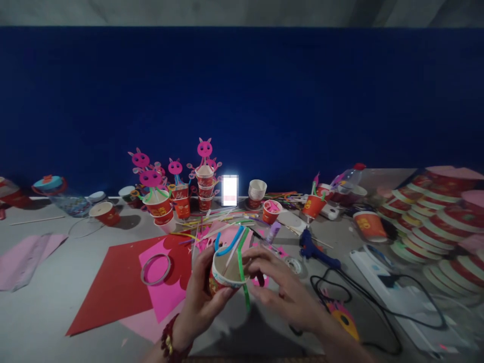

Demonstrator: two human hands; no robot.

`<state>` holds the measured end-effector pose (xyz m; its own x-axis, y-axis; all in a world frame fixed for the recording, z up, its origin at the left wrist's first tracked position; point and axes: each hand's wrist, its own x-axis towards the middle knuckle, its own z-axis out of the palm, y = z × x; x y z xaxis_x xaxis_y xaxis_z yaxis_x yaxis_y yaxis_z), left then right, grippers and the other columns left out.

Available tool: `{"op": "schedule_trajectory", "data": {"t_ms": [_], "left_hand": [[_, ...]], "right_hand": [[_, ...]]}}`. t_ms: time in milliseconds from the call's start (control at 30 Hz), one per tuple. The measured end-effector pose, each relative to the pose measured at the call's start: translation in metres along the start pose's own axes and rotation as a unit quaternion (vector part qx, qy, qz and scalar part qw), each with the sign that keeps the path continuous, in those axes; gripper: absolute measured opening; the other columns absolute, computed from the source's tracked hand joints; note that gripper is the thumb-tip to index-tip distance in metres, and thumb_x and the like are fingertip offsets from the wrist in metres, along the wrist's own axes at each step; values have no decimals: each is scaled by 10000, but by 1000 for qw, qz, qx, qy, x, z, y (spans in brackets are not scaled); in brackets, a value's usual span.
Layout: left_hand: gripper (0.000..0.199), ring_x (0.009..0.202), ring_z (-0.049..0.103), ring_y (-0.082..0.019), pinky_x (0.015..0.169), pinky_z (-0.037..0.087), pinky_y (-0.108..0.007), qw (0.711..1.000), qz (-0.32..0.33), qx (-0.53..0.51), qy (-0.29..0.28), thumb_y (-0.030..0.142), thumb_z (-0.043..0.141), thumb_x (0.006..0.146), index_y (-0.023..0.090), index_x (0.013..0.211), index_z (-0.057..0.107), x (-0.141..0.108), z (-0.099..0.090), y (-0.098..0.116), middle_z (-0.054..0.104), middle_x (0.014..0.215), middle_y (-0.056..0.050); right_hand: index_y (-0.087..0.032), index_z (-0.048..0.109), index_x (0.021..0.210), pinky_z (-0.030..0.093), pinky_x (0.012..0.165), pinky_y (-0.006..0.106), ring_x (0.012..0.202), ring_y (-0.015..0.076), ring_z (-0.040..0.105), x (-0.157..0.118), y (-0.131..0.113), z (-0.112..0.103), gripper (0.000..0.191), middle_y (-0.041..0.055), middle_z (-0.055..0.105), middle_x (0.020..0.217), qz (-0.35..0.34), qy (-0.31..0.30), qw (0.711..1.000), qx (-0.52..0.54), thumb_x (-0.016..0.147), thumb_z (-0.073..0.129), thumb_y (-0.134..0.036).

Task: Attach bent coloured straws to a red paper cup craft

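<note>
My left hand point(196, 302) is wrapped around a red paper cup point(219, 286), tilted so its open mouth faces up. A blue bent straw point(233, 243) hooks over the far part of its rim. On the right side a green bent straw point(240, 254) stands up from the cup, and a green length also shows below the rim. A thin pale stick leans inside. My right hand point(282, 287) has its fingers curled at the cup's right rim, against the green straw; the exact contact of the thumb is hard to see.
Red card point(102, 287), pink paper and a tape ring point(156, 268) lie to the left. Behind stand cups with pink bunny faces point(150, 177) and scattered straws. A blue glue gun point(319, 254), its cord, a power strip point(378, 282) and stacked cups point(446, 222) occupy the right.
</note>
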<state>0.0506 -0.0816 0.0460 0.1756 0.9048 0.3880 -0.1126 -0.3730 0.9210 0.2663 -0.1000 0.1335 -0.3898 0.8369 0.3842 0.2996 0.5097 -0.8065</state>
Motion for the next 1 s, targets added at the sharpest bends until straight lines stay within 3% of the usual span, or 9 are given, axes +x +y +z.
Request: {"op": "schedule_trajectory", "data": {"t_ms": [100,267,500,633,733,833,1000], "left_hand": [[670,1333,505,-300,1104,432,-414,1000,-4,-9,-10,294,709,860,332,1452,397,-2,1,-2,500,1446,-85],[647,1329,506,-290,1087,448,-389,1000,10,-21,-3,307,693,872,324,1448,399,-1,5,-2,488,1446,-82],[655,1295,523,-282,1070,454,-392,1000,12,3,13,327,699,866,326,1448,399,-1,5,-5,502,1407,-80],[653,1271,541,-286,1055,463,-397,999,21,23,36,345,714,851,316,1436,427,0,5,-6,515,1397,-87],[642,1274,545,-287,1049,467,-395,998,31,28,43,351,718,847,319,1426,440,2,6,-5,522,1407,-91],[660,1264,552,-296,1035,472,-410,998,32,38,50,359,715,848,297,1435,419,2,6,-5,533,1395,-114],[710,1189,603,-304,975,505,-418,996,40,47,69,363,731,830,266,1445,389,0,5,-11,571,1334,-141]], "right_hand": [[-207,667,953,523,761,253,1038,209,633,3,-1,-5,134,93,644,1166,36,-47,998,35,862,586,-152],[-195,676,900,509,750,251,1008,206,631,4,7,-2,92,95,647,1166,65,-41,993,91,833,633,-151],[-205,670,900,507,786,262,1036,200,611,1,6,15,88,79,599,1174,106,35,974,196,829,653,-156],[-237,642,1032,485,739,258,878,144,586,-4,8,23,249,48,559,1184,111,72,960,246,814,639,-118],[-253,577,1099,445,679,240,748,112,521,-7,10,27,362,-2,567,1005,125,98,949,273,781,650,-97],[-251,510,1041,386,605,218,657,108,464,-6,11,29,360,-72,516,737,169,101,927,321,756,690,-127],[-206,529,904,363,584,222,632,101,470,0,13,25,305,-63,545,716,224,46,896,380,706,761,-220]]}}
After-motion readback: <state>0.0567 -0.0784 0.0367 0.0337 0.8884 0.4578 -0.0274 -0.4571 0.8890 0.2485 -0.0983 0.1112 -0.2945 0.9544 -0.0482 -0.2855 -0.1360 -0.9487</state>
